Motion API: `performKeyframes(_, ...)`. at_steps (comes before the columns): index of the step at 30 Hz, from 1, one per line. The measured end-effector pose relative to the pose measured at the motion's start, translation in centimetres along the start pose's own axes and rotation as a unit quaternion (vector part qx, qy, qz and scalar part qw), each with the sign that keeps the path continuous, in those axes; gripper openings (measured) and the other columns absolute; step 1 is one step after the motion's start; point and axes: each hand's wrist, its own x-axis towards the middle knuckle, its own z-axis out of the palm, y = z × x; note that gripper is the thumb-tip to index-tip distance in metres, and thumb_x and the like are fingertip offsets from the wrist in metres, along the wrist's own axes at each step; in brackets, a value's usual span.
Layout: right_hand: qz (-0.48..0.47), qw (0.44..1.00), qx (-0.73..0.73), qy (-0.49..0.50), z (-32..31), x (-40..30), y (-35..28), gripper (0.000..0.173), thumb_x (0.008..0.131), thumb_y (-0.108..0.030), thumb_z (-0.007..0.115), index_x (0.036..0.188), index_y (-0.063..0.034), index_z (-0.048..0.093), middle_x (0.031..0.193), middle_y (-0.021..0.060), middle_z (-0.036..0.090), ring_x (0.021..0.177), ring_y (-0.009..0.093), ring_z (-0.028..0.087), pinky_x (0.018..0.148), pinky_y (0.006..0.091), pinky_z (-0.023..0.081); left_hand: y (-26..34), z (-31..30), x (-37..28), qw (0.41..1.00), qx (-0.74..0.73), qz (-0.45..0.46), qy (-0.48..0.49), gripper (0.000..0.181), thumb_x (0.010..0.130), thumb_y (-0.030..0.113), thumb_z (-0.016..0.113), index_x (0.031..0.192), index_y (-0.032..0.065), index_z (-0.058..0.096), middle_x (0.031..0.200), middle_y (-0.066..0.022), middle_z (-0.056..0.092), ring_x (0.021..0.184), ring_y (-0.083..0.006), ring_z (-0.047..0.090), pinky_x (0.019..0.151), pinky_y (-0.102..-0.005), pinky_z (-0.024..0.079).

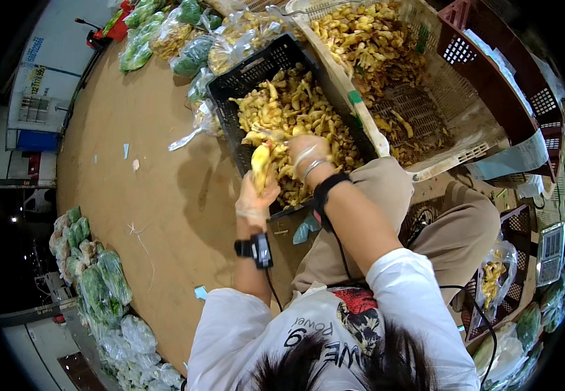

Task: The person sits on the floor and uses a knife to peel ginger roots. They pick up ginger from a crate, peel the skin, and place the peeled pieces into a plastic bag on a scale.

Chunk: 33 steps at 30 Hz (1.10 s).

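My left hand (258,195) grips a yellow piece of ginger root (261,163), held upright over the near left side of a black plastic crate (225,105). My right hand (308,150), blurred by motion, is just to the right of it, over the crate. From its fingers a thin greyish tool (273,135), perhaps a knife, points towards the top of the ginger piece. Blur hides its exact shape. A heap of loose ginger (307,105) fills much of the black crate beneath both hands.
A large cream plastic crate (375,132) holding more ginger adjoins on the right, with maroon crates (488,63) beyond. Bagged greens and ginger (192,56) line the far side. Further bagged vegetables (97,283) lie at left. A bag of ginger (492,281) rests in a maroon crate at right.
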Motion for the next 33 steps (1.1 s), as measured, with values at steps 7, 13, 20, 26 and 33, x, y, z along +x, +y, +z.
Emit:
performKeyframes(7, -0.101, 0.991, -0.051, -0.072, -2.9, 2.3, -0.4, 0.019, 0.078, -0.011, 0.057, 0.093, -0.005, 0.067, 0.093, 0.0148, 0.065, 0.081, 0.026, 0.064, 0.069, 0.0341, 0.052, 2.6, 0.6, -3.4, 0.984, 0.116, 0.112, 0.08, 0.028, 0.091, 0.026, 0.043, 0.106, 0.0038, 0.052, 0.086, -0.0054, 0.058, 0.044, -0.0114, 0.048, 0.035, -0.0235, 0.035)
performKeyframes(13, -0.222, 0.97, 0.088, 0.04, -4.0, -2.9, -4.5, 0.015, 0.078, -0.011, 0.053, 0.091, -0.0042, 0.057, 0.08, 0.0157, 0.063, 0.075, 0.029, 0.063, 0.065, 0.0381, 0.05, 3.8, 1.5, -2.2, 0.964, 0.192, 0.112, 0.144, 0.024, 0.093, 0.025, 0.038, 0.098, 0.0049, 0.051, 0.073, -0.0046, 0.055, 0.046, -0.0095, 0.043, 0.037, -0.0197, 0.031)
performKeyframes(20, -0.28, 0.953, 0.087, 0.08, -3.0, -2.5, -4.0, 0.014, 0.079, -0.013, 0.053, 0.089, -0.0031, 0.054, 0.076, 0.0157, 0.063, 0.072, 0.031, 0.063, 0.063, 0.0396, 0.05, 3.7, 1.7, -2.3, 0.965, 0.203, 0.14, 0.085, 0.027, 0.094, 0.027, 0.036, 0.097, 0.0045, 0.051, 0.069, -0.0036, 0.052, 0.04, -0.008, 0.035, 0.036, -0.0195, 0.027)
performKeyframes(26, -0.123, 0.99, 0.037, 0.063, -2.0, -1.0, -3.5, 0.014, 0.083, -0.009, 0.048, 0.093, -0.0026, 0.055, 0.083, 0.015, 0.065, 0.076, 0.026, 0.065, 0.062, 0.0356, 0.052, 2.6, 2.6, -2.1, 0.954, 0.229, 0.081, 0.177, 0.027, 0.095, 0.029, 0.035, 0.093, 0.006, 0.051, 0.065, -0.0044, 0.052, 0.038, -0.0084, 0.033, 0.035, -0.0209, 0.026)
performKeyframes(33, 0.087, 0.996, 0.029, -0.001, -3.6, 0.7, 1.3, 0.039, 0.076, -0.018, 0.067, 0.112, -0.0055, 0.058, 0.089, 0.0103, 0.066, 0.077, 0.018, 0.065, 0.059, 0.0304, 0.054, 1.4, 3.4, -3.0, 0.959, 0.21, 0.038, 0.189, 0.032, 0.095, 0.034, 0.033, 0.093, 0.0072, 0.05, 0.064, -0.0063, 0.053, 0.036, -0.0094, 0.033, 0.035, -0.022, 0.028)
